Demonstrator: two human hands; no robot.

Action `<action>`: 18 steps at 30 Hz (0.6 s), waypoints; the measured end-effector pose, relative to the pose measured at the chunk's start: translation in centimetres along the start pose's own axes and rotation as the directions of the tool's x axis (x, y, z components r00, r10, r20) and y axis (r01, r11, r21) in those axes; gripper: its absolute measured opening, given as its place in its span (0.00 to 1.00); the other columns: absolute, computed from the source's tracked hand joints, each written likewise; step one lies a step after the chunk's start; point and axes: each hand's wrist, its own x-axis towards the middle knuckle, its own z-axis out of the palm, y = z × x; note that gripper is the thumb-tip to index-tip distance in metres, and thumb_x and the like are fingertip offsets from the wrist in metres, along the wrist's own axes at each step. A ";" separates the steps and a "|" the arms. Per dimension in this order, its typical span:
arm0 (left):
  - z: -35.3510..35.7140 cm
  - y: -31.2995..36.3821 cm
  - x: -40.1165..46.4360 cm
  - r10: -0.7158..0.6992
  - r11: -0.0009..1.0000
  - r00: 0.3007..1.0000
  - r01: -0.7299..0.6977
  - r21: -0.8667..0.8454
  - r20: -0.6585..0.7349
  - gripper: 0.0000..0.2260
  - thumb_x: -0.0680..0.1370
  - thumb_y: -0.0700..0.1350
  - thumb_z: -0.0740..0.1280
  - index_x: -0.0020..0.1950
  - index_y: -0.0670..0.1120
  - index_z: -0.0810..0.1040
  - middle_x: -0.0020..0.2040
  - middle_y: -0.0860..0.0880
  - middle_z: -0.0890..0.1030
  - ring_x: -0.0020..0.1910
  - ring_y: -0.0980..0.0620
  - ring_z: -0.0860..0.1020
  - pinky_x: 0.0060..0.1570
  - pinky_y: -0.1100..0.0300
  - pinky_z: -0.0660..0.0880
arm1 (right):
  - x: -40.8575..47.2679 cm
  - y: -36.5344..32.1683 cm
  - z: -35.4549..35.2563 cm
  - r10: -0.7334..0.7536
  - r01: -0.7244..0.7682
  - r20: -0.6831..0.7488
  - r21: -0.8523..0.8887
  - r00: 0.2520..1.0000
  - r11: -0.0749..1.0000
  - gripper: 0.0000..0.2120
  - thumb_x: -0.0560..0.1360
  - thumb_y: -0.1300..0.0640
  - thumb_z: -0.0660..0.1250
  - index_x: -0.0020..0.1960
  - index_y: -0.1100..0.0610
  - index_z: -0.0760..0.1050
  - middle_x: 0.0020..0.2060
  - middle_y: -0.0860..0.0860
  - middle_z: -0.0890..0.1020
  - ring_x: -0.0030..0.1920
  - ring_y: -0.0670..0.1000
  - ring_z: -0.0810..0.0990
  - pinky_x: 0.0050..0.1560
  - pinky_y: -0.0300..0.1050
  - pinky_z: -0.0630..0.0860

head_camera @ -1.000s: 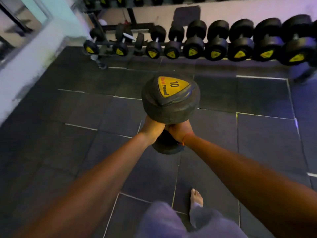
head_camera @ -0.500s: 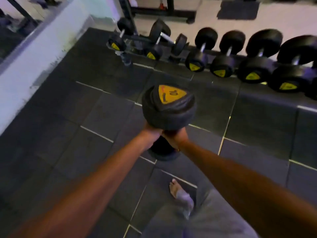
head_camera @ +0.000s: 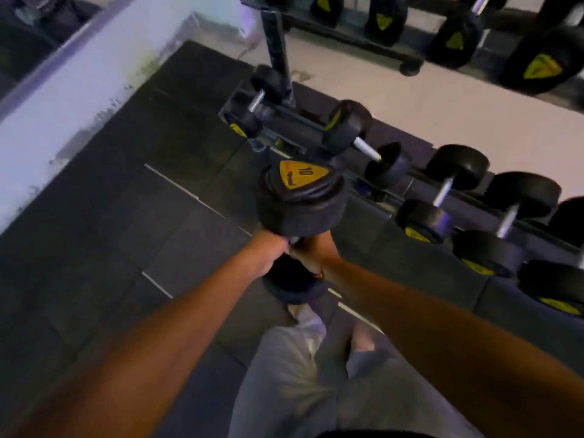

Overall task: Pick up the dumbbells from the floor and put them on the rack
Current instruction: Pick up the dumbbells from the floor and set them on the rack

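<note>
Gripping the short handle of a dumbbell [head_camera: 300, 203], the left hand [head_camera: 273, 252] and right hand [head_camera: 311, 254] sit side by side with fingers curled tightly round the bar; single fingertips are too blurred to tell apart. The dumbbell is held upright in the air above the dark floor mats [head_camera: 132, 216], its yellow "10" plate facing up and its lower head hanging below the hands. Grey trousers and a foot [head_camera: 305, 314] show beneath. Beyond, the rack [head_camera: 316, 128] carries a row of black dumbbells [head_camera: 442, 197] running off to the right, one lying askew just past the held weight.
</note>
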 end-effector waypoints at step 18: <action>-3.6 19.9 47.3 -0.149 0.955 0.945 0.062 0.288 0.290 0.16 0.74 0.48 0.72 0.62 0.49 0.79 0.59 0.49 0.82 0.58 0.48 0.79 0.61 0.46 0.76 | 44.3 -7.4 -9.7 0.382 -0.308 -0.070 0.467 0.921 0.829 0.20 0.69 0.58 0.74 0.60 0.58 0.76 0.52 0.54 0.83 0.38 0.45 0.75 0.27 0.25 0.65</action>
